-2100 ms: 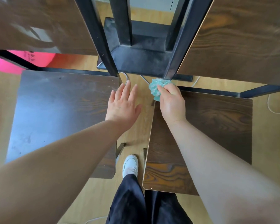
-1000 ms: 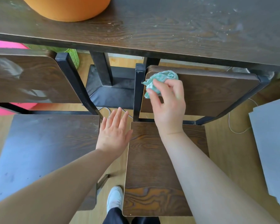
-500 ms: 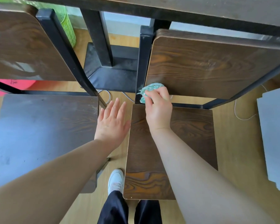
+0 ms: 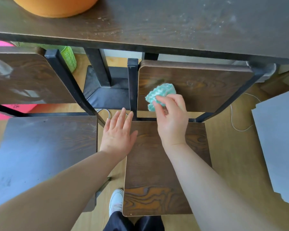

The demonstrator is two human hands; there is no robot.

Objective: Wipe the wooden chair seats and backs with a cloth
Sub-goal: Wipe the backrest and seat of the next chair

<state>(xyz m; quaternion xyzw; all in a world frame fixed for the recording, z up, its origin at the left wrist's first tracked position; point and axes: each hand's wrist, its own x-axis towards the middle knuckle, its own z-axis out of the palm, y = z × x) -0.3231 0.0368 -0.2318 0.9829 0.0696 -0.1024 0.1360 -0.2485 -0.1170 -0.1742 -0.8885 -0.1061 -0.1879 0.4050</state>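
Cloth, nubby teal wad, grained chair back

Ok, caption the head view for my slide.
Right hand holds a crumpled teal cloth against the right chair's wooden back; left hand open nearby.

A dark wooden table, speckled with pale dust, spans the top and bears a round orange thing. Beneath it are the black table base and a light wood floor with a white cable. A grey board lies at right.
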